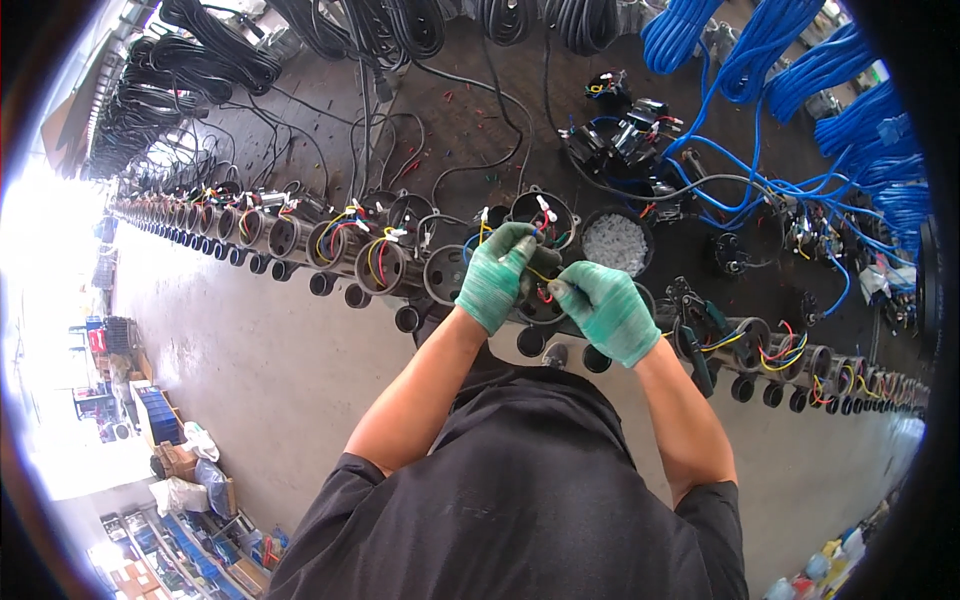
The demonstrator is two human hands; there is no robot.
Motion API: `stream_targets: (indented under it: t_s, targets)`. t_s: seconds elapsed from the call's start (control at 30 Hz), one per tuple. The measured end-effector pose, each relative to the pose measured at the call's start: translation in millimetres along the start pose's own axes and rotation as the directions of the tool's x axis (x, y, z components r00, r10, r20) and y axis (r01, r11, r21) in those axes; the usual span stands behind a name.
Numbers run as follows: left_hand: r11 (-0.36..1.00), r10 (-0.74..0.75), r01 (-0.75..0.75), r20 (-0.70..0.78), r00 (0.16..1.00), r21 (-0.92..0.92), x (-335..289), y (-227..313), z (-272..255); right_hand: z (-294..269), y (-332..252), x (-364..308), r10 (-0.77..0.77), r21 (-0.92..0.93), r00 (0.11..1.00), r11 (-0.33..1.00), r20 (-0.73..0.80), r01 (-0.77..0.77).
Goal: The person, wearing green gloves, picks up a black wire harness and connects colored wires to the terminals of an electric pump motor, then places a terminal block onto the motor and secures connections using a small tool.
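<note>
Reaching forward on bent elbows, the forearms bring both gloved hands close together. The left hand [495, 280] curls its fingers, though its exact grip cannot be told; the right hand [612, 315] pinches a yellow wire [541, 275], which lies between both hands' fingertips. A tub of white pieces [615, 243] sits just beyond the right hand.

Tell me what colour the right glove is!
The right glove is green with paler streaks, seen in the head view.
</note>
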State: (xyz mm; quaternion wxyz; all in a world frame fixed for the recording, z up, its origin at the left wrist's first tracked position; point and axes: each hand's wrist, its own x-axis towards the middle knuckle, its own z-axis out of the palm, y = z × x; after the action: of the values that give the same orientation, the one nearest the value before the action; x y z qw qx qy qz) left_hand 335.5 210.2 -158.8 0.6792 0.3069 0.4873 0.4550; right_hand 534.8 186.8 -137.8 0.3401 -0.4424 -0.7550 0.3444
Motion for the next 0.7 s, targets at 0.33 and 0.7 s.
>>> stream_targets:
  t_s: [0.33,0.7]
  targets:
    - [0.911,0.212,-0.252,0.154,0.965,0.328,-1,-15,4,-36,-16,-11,0.089,-0.041,0.996,0.995,0.000,-0.089]
    - [0.812,0.255,-0.282,0.124,0.959,0.511,-8,-9,15,-78,-30,34,0.057,-0.490,0.867,0.843,0.496,0.224]
